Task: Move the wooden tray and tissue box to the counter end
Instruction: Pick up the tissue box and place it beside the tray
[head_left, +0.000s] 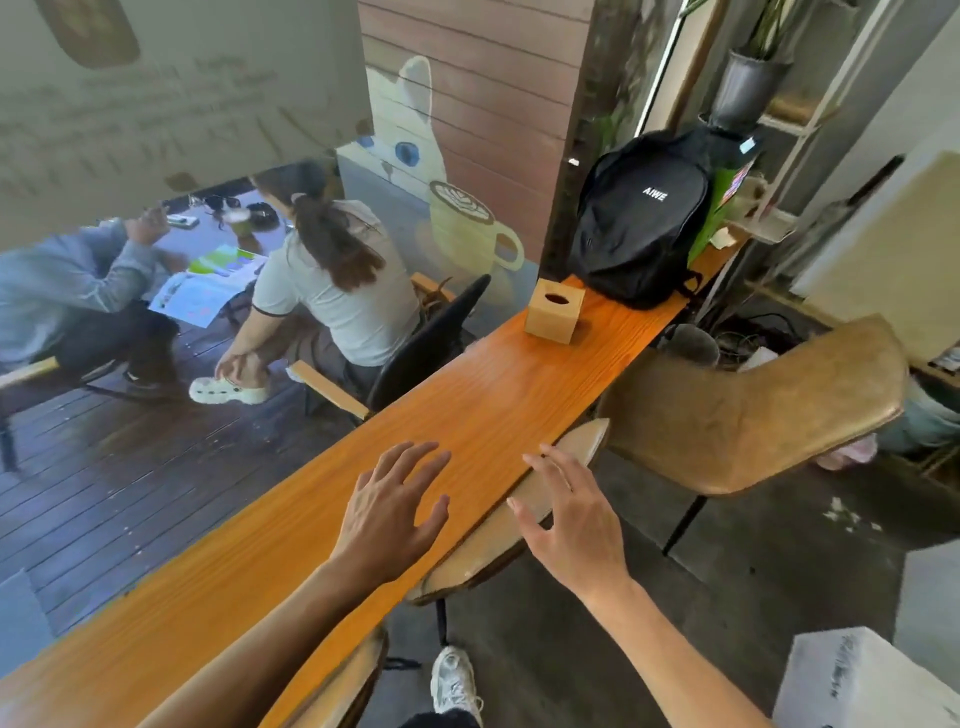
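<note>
A light wooden tissue box (554, 310) with an oval slot on top stands on the long orange wooden counter (483, 395), towards its far end and just in front of a black backpack. My left hand (395, 512) hovers over the counter's near part, fingers spread, holding nothing. My right hand (574, 519) is beside it past the counter's right edge, above a chair back, also with fingers apart and nothing in it. Both hands are well short of the tissue box. No wooden tray shows in this view.
A black backpack (641, 218) and a green bag (719, 208) fill the counter's far end. Tan leather chairs (748, 410) stand along the right side, one chair back (519, 514) under my right hand. A window runs along the left; two people sit outside.
</note>
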